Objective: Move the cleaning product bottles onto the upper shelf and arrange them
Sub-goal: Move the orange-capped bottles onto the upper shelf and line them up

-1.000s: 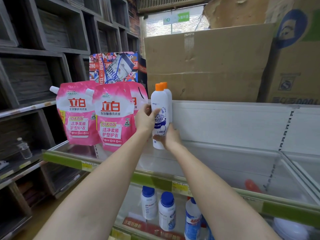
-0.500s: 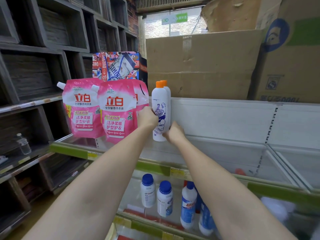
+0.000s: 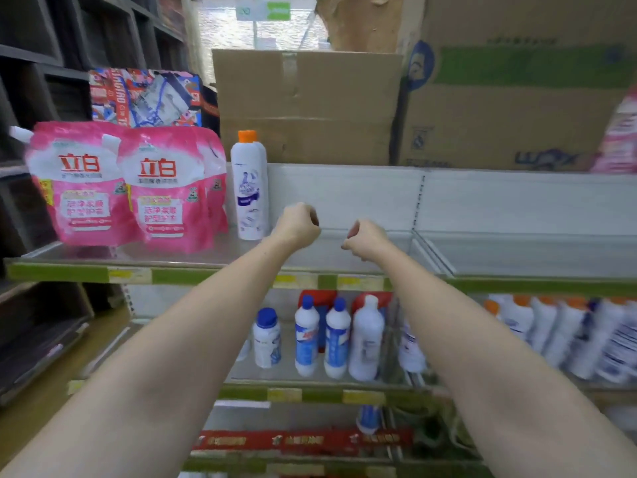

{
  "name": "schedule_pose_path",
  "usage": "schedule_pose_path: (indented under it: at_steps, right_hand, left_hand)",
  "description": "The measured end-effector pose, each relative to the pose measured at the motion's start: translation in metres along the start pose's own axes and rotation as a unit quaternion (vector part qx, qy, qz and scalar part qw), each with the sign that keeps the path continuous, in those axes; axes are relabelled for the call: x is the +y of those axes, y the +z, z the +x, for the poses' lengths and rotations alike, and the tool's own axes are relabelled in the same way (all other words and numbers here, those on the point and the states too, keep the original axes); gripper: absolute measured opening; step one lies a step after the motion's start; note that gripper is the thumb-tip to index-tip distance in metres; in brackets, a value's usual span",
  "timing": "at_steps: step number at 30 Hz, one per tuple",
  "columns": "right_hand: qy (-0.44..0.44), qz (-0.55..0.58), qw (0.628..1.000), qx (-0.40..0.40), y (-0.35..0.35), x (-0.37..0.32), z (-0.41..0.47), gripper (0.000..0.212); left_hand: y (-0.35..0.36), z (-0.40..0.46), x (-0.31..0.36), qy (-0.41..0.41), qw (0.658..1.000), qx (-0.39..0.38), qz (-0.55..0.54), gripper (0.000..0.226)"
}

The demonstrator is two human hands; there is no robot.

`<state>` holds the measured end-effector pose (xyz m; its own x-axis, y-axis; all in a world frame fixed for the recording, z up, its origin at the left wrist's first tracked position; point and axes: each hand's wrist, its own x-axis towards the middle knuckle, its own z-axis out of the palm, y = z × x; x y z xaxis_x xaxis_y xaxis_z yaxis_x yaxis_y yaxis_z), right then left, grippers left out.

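A bottle (image 3: 249,188) stands upright on the upper shelf (image 3: 213,253), just right of the pouches (image 3: 120,188); a second bottle seems to stand directly behind it. Both hands (image 3: 298,224) (image 3: 366,238) hover at its four o'clock, apart from it. Boxes (image 3: 306,105) sit behind, at twelve o'clock. More bottles (image 3: 339,336) stand on the lower shelf (image 3: 310,395), at six o'clock.

A white, orange-capped bottle (image 3: 249,188) stands upright on the upper shelf (image 3: 206,251), another directly behind it.

White bottle (image 3: 249,191) with orange cap and blue label print. Left of it, pink pouches (image 3: 131,188) with red lettering on white. Below it, white bottles (image 3: 320,336) with blue caps; green shelf edge (image 3: 193,276) with yellow tags.
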<state>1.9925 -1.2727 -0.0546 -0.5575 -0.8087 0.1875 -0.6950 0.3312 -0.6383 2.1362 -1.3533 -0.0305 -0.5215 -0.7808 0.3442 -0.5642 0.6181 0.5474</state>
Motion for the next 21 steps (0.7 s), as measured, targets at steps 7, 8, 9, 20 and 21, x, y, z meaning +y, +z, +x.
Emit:
schedule_pose_path:
  at_steps: [7, 8, 9, 20, 21]
  right_hand:
    - [0.101, -0.032, 0.993, 0.053, -0.079, 0.098, -0.073, 0.008]
    - [0.115, -0.029, 0.992, 0.05, -0.084, 0.11, -0.084, 0.008]
    - [0.129, -0.027, 0.99, 0.048, -0.087, 0.123, -0.093, 0.01]
    - [0.189, 0.003, 0.982, 0.017, -0.085, 0.255, -0.139, 0.015]
    - [0.19, 0.004, 0.982, 0.019, -0.084, 0.266, -0.138, 0.016]
  left_hand:
    - [0.066, -0.039, 0.088, 0.087, 0.987, -0.126, -0.047, 0.007]
    - [0.078, -0.044, 0.098, 0.096, 0.985, -0.136, -0.043, 0.007]
    - [0.089, -0.05, 0.107, 0.106, 0.983, -0.144, -0.033, 0.008]
    - [0.216, -0.085, 0.131, 0.113, 0.963, -0.244, 0.015, 0.014]
    - [0.227, -0.087, 0.135, 0.114, 0.96, -0.253, 0.023, 0.015]
